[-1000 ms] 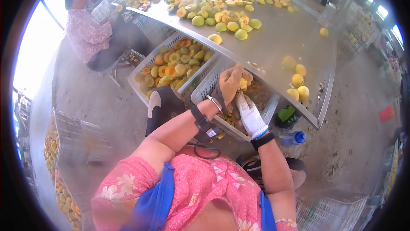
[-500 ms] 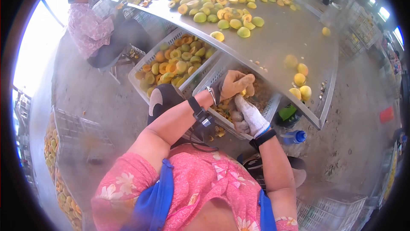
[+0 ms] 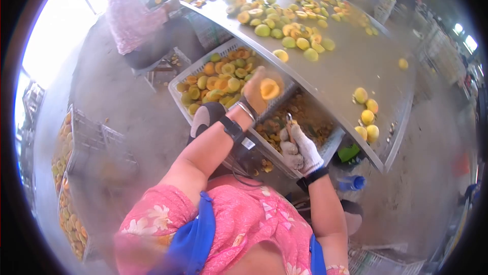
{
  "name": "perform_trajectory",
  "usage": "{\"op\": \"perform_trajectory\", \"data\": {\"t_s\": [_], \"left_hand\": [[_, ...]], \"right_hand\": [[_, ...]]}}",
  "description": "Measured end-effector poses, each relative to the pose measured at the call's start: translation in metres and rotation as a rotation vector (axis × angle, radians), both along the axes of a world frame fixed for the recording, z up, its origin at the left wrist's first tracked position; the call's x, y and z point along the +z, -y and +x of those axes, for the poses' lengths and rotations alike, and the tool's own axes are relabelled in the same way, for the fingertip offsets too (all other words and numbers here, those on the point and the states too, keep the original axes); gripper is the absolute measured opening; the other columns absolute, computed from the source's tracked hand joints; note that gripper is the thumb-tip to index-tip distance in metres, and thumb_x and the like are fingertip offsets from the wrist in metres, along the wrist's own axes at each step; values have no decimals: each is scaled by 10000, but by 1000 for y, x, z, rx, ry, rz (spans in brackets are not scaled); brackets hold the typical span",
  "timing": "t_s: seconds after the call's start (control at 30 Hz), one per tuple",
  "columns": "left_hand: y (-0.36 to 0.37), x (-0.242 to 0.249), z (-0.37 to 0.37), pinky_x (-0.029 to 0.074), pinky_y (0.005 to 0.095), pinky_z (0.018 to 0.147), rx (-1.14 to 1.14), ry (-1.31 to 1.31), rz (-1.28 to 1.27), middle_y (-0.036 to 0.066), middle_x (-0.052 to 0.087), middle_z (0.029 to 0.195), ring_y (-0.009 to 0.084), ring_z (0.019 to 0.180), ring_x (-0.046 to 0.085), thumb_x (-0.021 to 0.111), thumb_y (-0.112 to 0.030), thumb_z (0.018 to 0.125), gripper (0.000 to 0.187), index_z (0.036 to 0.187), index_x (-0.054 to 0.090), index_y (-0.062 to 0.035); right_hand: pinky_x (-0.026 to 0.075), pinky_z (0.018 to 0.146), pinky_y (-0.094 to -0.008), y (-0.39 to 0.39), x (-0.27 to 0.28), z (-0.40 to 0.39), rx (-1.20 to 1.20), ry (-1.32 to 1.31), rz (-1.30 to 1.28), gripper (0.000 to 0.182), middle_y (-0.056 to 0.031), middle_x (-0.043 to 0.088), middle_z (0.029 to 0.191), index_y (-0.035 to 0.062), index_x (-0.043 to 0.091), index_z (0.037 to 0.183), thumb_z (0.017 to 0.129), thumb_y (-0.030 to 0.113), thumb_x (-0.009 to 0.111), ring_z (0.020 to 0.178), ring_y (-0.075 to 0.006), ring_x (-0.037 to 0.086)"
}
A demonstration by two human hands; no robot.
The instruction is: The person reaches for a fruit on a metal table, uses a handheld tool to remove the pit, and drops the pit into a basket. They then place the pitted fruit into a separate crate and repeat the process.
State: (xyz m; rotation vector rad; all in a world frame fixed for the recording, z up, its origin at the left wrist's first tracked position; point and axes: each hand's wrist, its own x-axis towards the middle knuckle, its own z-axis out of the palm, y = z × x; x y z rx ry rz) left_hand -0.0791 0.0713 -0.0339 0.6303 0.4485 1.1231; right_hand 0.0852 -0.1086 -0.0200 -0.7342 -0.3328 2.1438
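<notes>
My left hand (image 3: 256, 92), gloved in tan, holds a halved orange fruit (image 3: 270, 89) with its cut hollow facing up, beside the right end of a white crate of fruit halves (image 3: 181, 103). My right hand (image 3: 300, 149), in a whitish knit glove, is closed round the handle of a small tool with a looped metal tip (image 3: 289, 117). That hand is over a second crate (image 3: 333, 143) holding brown and yellow scraps. Above both crates lies the metal table (image 3: 351, 66), bearing many fruit halves (image 3: 290, 28) and several whole yellow fruits (image 3: 367, 117).
A person in a pale pink shirt (image 3: 134, 18) sits at the upper left. Crates of fruit (image 3: 73, 148) stand at the far left. Right of my right hand are a blue bottle (image 3: 352, 183) and a green item (image 3: 348, 152) on the floor.
My hands have moved apart. My left hand has shifted left and up with the fruit half, now plainly visible. The tool's metal tip now shows above my right hand. The whole view has shifted.
</notes>
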Motion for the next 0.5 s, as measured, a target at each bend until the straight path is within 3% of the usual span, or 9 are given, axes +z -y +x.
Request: {"op": "perform_trajectory", "data": {"t_s": [0.1,0.13,0.23,0.33,0.37,0.4,0.43,0.47,0.5], "left_hand": [[-29,29,-50,540,313,798,635,-530,459,58,712,946,162,832,653,499,-252,1037,326,1031,703,2],[-37,35,-58,536,314,805,686,-535,274,42,703,959,142,862,641,529,-210,1021,257,1043,706,-25],[-60,21,-45,536,325,836,729,-601,303,78,712,1014,160,935,643,574,-188,976,237,1101,699,-31],[-35,31,31,526,284,808,586,-951,668,46,682,1025,163,880,643,641,-181,963,290,1199,654,-13],[-29,37,55,509,326,895,586,-1004,883,96,671,1127,224,1007,638,637,-176,956,321,1235,627,-17],[-23,43,87,492,367,982,575,-1025,1107,146,660,1229,285,1135,634,634,-171,950,356,1270,600,-21],[-14,50,115,418,414,1092,358,-996,1071,199,569,1381,369,1317,517,628,-213,941,429,1323,558,-32],[-10,52,145,424,411,1086,277,-993,1116,197,574,1375,370,1305,525,629,-233,939,443,1327,555,-32],[-7,55,170,431,409,1080,203,-1000,1160,195,578,1369,371,1294,533,629,-252,937,459,1332,552,-32]], "right_hand": [[261,370,-238,5,-10,2,-63,553,8,423,44,469,640,130,588,1015,1018,547,515,402,-69,350],[279,378,-251,7,-17,5,-62,683,36,419,36,486,641,126,587,1006,1018,539,517,408,-77,372],[409,411,-346,8,-42,15,63,1035,122,448,-47,558,659,65,592,1075,1001,505,555,455,-170,529],[491,492,-439,10,-86,24,63,1515,547,451,-144,604,677,32,605,1096,989,468,566,579,-301,650],[531,546,-474,13,-77,22,51,1666,688,319,-219,626,756,35,618,1097,983,329,567,670,-371,679],[544,543,-461,15,-81,32,177,1928,1409,228,-224,632,814,28,615,1089,957,204,560,645,-359,673],[552,532,-449,18,-79,34,170,1951,1467,177,-225,623,851,27,616,1060,918,113,556,619,-353,664],[549,559,-488,21,-84,35,162,1933,1374,203,-242,659,844,18,608,1026,952,202,564,657,-388,677],[546,642,-540,23,-65,25,17,1733,758,322,-267,691,847,6,602,1006,981,324,553,746,-430,688]]}}
